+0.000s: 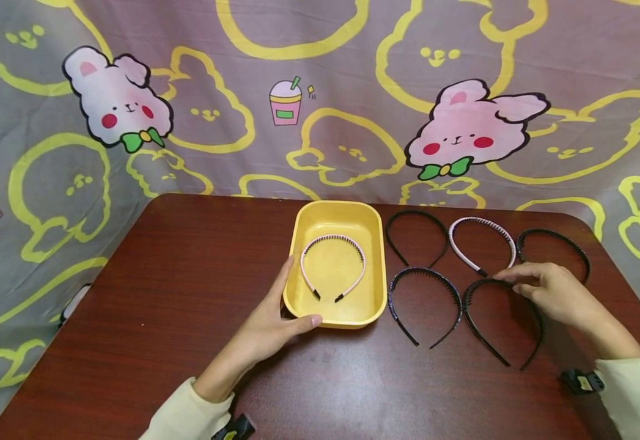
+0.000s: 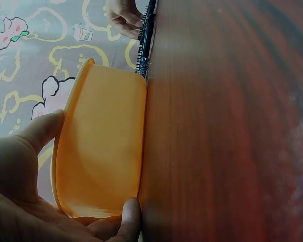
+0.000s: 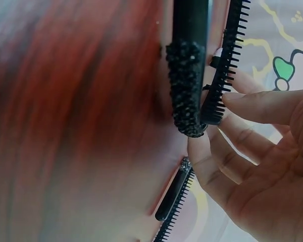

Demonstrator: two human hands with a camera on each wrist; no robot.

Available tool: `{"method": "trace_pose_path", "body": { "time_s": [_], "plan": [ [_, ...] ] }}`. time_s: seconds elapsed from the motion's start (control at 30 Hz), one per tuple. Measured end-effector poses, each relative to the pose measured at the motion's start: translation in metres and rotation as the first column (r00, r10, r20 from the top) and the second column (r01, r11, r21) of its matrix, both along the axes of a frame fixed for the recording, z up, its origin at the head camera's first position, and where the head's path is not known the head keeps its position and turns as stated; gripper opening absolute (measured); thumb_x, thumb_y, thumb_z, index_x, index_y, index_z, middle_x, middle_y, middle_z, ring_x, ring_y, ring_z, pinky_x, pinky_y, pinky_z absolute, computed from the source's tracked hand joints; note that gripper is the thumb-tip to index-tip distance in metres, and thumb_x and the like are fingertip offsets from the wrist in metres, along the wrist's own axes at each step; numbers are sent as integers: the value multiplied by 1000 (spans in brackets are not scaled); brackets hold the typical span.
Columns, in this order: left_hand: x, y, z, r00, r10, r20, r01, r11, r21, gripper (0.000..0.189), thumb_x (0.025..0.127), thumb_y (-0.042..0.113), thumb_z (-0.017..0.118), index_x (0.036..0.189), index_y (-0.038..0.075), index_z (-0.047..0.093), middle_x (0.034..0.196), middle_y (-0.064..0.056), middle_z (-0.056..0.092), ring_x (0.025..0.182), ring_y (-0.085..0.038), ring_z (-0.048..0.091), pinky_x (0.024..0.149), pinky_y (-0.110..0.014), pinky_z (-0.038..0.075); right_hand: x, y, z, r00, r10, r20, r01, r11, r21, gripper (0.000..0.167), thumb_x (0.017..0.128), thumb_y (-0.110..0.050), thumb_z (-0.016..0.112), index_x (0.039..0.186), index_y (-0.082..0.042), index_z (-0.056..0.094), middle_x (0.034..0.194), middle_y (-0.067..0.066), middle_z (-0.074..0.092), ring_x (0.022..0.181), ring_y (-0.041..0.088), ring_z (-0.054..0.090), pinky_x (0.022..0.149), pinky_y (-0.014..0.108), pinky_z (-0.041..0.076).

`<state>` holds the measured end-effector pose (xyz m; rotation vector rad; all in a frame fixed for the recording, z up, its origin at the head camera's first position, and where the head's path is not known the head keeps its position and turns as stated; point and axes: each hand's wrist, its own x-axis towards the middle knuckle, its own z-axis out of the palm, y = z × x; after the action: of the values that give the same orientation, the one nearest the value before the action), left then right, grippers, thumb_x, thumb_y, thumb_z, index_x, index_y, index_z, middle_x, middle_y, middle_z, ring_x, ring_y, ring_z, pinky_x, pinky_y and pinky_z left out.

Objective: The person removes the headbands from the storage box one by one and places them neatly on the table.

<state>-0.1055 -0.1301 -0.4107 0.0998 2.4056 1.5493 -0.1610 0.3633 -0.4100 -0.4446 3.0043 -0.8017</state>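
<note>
A yellow plastic tray (image 1: 334,318) stands on the table with a pink toothed headband (image 1: 335,236) lying inside it. My left hand (image 1: 264,324) holds the tray by its near left corner, thumb along the near side and fingers at the left wall; the left wrist view shows the tray wall (image 2: 103,141) between thumb and fingers. Over on the right, my right hand (image 1: 553,293) pinches the top of a black toothed headband (image 1: 474,318). Seen from the right wrist, this headband (image 3: 187,85) has a rough beaded outer face, and the fingers of the right hand (image 3: 262,166) are around its band.
A dark blue glittery headband (image 1: 393,305) lies between the tray and the held one. Behind are a plain black headband (image 1: 390,235), a pink one (image 1: 454,238) and another black one (image 1: 578,250). The brown table (image 1: 187,275) ends at a patterned curtain (image 1: 342,79).
</note>
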Motion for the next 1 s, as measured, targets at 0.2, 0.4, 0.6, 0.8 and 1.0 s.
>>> {"method": "trace_pose_path", "body": {
  "time_s": [0.2,0.4,0.6,0.8,1.0],
  "plan": [
    [1,0,1,1000,6,9,-6,1000,0,115,88,32,86,169,37,5,177,1,15,155,-31,30,126,-59,24,-2,-1,-1,1000,-21,3,21,1000,23,30,85,9,74,106,-12,82,101,13,78,88,-19,53,68,14,44],
    [0,1,0,1000,5,7,-5,1000,1,115,88,33,86,169,37,5,177,3,14,157,-31,27,127,-59,23,-4,-2,0,999,-45,25,44,998,44,28,86,7,75,106,-11,82,98,11,78,86,-20,51,67,17,45],
    [0,0,0,1000,3,9,-3,1000,1,116,87,33,86,169,38,5,177,3,14,156,-29,27,126,-58,23,-5,-3,0,998,-57,24,55,997,53,27,86,6,76,106,-10,82,94,8,77,82,-19,51,67,17,44],
    [0,-1,-1,1000,-3,2,3,1000,0,115,88,34,86,169,36,5,177,3,12,157,-30,26,127,-59,22,-4,-7,4,997,-67,-28,68,997,43,24,86,7,74,104,-9,81,92,7,77,78,-16,54,64,15,42],
    [0,-1,-2,1000,-8,2,8,1000,-1,117,87,34,86,169,38,3,176,7,12,159,-28,21,128,-58,21,-2,-14,11,996,-77,-46,79,996,30,21,90,4,73,106,-8,80,96,10,78,79,-15,55,65,14,42]
  ]
}}
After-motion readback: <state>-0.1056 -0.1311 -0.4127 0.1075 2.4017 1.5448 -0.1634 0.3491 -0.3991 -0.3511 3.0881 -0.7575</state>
